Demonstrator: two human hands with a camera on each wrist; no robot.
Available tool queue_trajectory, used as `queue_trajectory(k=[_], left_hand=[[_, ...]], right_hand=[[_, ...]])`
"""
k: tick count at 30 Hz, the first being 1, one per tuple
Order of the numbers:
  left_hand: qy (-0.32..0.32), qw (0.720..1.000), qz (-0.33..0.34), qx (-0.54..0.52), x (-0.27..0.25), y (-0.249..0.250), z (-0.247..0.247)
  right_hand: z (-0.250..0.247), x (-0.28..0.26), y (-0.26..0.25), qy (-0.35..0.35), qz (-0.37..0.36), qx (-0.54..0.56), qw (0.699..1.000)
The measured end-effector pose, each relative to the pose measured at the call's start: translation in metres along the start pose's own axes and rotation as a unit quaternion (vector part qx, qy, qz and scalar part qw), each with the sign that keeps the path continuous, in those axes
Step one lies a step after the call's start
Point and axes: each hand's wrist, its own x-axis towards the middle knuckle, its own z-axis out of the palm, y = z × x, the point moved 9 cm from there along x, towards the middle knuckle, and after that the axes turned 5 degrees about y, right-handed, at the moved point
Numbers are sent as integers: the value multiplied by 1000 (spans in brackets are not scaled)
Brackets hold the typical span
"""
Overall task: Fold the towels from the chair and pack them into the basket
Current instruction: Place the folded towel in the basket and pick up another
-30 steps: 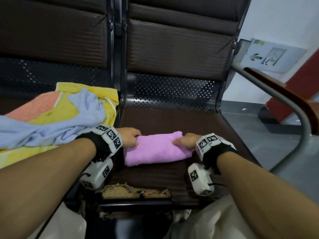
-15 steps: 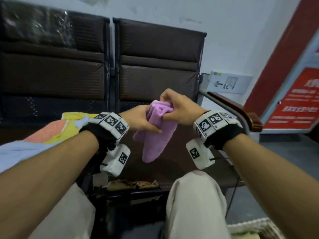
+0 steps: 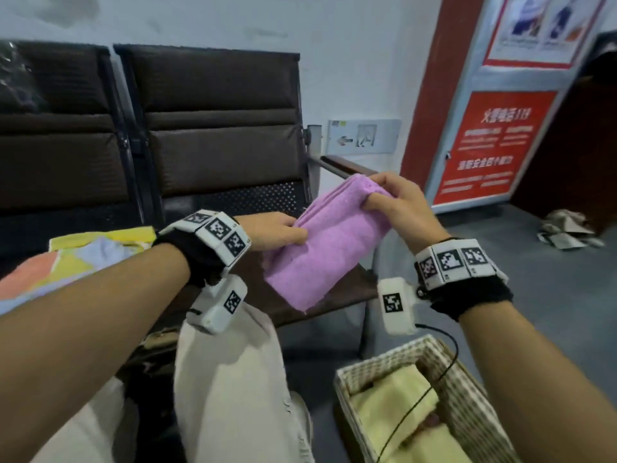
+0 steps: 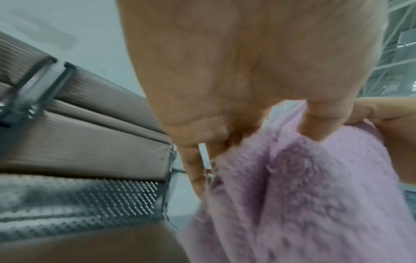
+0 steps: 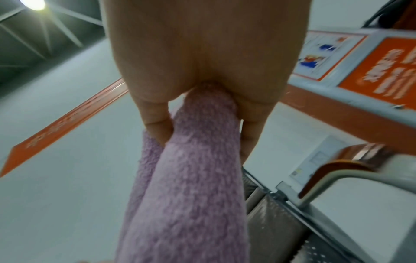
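Pink terry, folded thick: the pink towel [image 3: 329,243] hangs in the air between my two hands, above the brown chair seat [image 3: 337,295] and clear of it. My left hand [image 3: 275,228] pinches the towel's left upper edge, thumb on the near face and fingers behind; the left wrist view shows the cloth bunched under the thumb. My right hand [image 3: 399,203] grips the far right corner, which sits higher, fingers curled round the fold; from the right wrist view the towel [image 5: 189,178] drops straight down out of that grip. Towel slopes down toward me, lower corner free. Woven basket [image 3: 467,379] stands on the floor at near right, beside my right knee, with a pale yellow towel [image 3: 394,402] already lying in it. Unfolded towels [image 3: 76,259], yellow, orange and light blue, lie heaped on the seat at left. Red notice board [image 3: 484,145] leans against the far right wall.
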Motion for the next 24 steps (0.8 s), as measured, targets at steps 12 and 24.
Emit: queue_trajectory(k=[12,24], left_hand=[[-172,983,65,9,51,39,293],[-385,918,78,57,-7,8,474]], right_hand=[[-131,-177,258,148,289,-1,946],[-126,-331,386,89,477,-149,861]])
